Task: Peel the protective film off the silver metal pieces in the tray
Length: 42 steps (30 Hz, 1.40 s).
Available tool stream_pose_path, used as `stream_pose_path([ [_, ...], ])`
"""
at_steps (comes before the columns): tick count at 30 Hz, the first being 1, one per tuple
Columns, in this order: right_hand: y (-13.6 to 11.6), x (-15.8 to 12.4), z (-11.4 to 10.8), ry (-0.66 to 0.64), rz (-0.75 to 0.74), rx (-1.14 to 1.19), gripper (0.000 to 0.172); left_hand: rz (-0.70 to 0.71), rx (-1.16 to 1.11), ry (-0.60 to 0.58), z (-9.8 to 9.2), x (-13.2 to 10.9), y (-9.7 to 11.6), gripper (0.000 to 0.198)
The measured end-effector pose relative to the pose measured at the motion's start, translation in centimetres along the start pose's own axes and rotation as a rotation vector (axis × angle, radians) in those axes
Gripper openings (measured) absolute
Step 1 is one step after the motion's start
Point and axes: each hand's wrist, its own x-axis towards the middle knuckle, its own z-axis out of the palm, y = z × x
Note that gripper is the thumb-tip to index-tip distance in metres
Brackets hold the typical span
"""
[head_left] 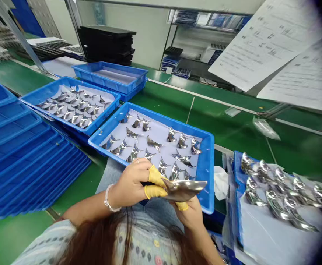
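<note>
A curved, polished metal part is held up in front of my body, over the near edge of a blue tray. My left hand, with yellow finger cots on the thumb and a finger, pinches its left end. Beneath the part, my right hand supports it from the other side; a yellow cot shows on one finger, and the rest are partly hidden. Similar shiny parts with pointed tips, such as one metal piece, lie spaced out on the tray's white paper liner.
Another blue tray of metal parts sits to the left, with stacked trays behind. Many nested blue trays lean at far left. On the right, larger shiny parts lie on paper. Printed sheets hang above the green bench.
</note>
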Motion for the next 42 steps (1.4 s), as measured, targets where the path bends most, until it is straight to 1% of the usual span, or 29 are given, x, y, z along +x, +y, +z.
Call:
stream_pose_path([
  [4,0.9,-0.3,0.4,0.017,0.017,0.042,0.012,-0.007,0.029,0.004,0.1,0.0,0.2,0.032],
  [8,1.8,-0.8,0.8,-0.007,0.118,0.185,0.009,-0.022,0.045,-0.003,0.1,-0.1,0.5,0.037],
  [11,1.8,-0.8,1.1,-0.029,0.172,0.254,0.013,-0.045,0.039,-0.013,0.0,-0.2,0.7,0.035],
  [13,1.4,-0.7,1.2,-0.038,0.178,0.286,0.02,-0.081,0.008,-0.014,0.1,-0.1,0.7,0.03],
  [14,1.1,-0.6,1.3,-0.044,0.174,0.293,0.022,-0.125,-0.024,-0.011,0.1,-0.1,0.6,0.026],
  [16,0.6,-0.4,1.3,-0.05,0.149,0.28,0.027,-0.284,-0.138,0.01,0.2,0.0,0.2,0.018],
  [18,0.0,-0.3,1.1,-0.049,0.116,0.253,0.031,-0.491,-0.324,0.027,0.5,0.1,-0.5,0.015],
  [20,-0.7,-0.3,0.9,-0.047,0.087,0.233,0.034,-0.649,-0.54,0.023,0.8,0.2,-1.4,0.016],
  [23,-2.1,-0.5,0.7,-0.067,0.059,0.218,0.034,-0.753,-0.752,0.025,1.5,0.2,-2.7,0.022],
  [26,-3.6,-0.4,0.4,-0.119,0.007,0.187,0.026,-0.822,-0.818,0.055,2.2,0.2,-3.4,0.025],
  [29,-4.7,-0.2,0.3,-0.158,-0.045,0.187,0.019,-0.896,-0.873,0.041,2.9,0.2,-3.5,0.03],
  [33,-5.2,-0.1,0.3,-0.166,-0.036,0.245,0.022,-0.951,-0.939,0.015,3.5,0.1,-3.7,0.038],
  [35,-4.9,-0.1,0.4,-0.133,-0.001,0.265,0.02,-0.966,-0.958,0.016,3.6,0.0,-3.9,0.04],
  [38,-4.1,0.2,0.5,-0.06,0.098,0.319,0.02,-0.956,-0.979,0.045,3.4,0.0,-4.0,0.043],
  [42,-3.1,1.0,1.0,0.015,0.228,0.464,0.028,-0.931,-0.988,0.114,2.7,0.4,-3.4,0.043],
])
